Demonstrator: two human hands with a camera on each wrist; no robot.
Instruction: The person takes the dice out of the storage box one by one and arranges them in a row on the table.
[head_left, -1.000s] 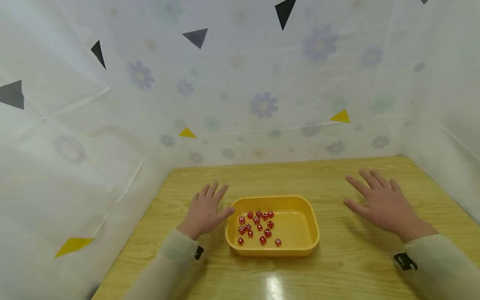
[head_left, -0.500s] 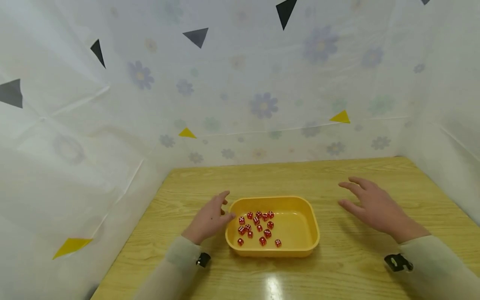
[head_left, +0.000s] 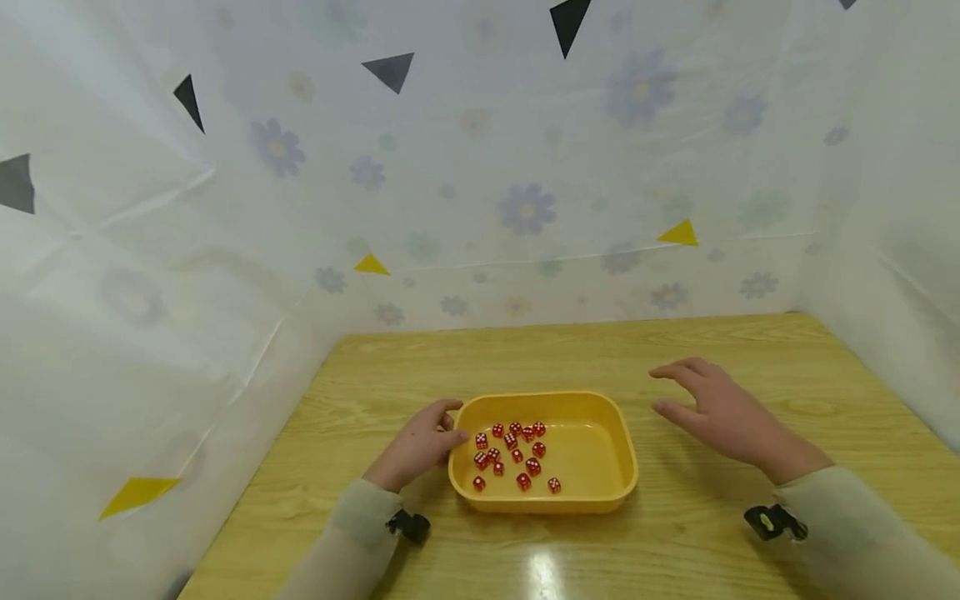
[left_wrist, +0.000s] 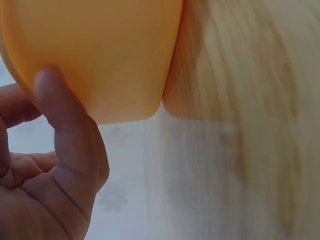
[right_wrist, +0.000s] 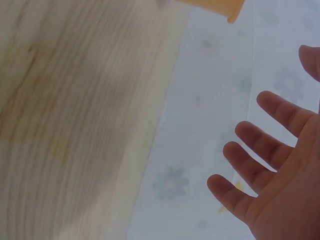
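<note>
Both hands had closed in on the yellow tray (head_left: pixel 622 467) since the earlier frames. Left hand (head_left: pixel 420 446) lay against the tray's left end, thumb (left_wrist: pixel 65 115) pressing its wall, fingers curled; grasp unconfirmed. Right hand (head_left: pixel 720 412) hovered released, fingers spread, beside the right end. Tray sat mid-table (head_left: pixel 675 550), red dice (head_left: pixel 513 454) clustered in its left half.

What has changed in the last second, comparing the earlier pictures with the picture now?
The left hand turned from flat on the table to curl against the left end of the yellow tray, thumb on its wall. The right hand moved left toward the tray, open, apart from it. The tray and the red dice stayed in place.
</note>
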